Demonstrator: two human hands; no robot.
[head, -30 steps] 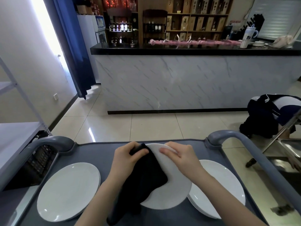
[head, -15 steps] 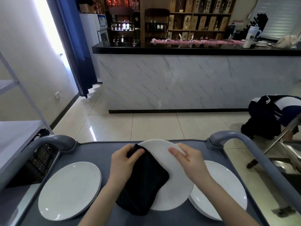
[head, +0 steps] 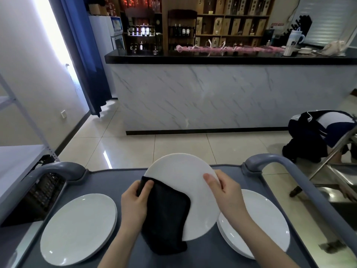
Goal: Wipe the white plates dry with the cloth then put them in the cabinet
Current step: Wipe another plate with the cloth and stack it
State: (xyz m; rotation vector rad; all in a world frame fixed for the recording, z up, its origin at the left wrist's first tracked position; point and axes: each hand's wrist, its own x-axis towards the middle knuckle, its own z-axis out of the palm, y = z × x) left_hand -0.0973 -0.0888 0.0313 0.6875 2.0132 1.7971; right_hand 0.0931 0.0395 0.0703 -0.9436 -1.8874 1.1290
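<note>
Over the grey plastic cart (head: 208, 252), your left hand (head: 135, 202) clamped the black cloth (head: 166, 215) onto a round white plate (head: 185, 176), while your right hand (head: 226, 192) pinched its rim. The other white plates (head: 77, 227) lay on the cart, it seemed none stored yet.

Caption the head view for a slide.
Left hand holds a black cloth against a white plate gripped by the right hand, above a grey cart.

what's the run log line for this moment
stage: wiping | left hand: grips black cloth against raised plate | right hand: holds its rim | cart: left plates, right plates flat
</note>
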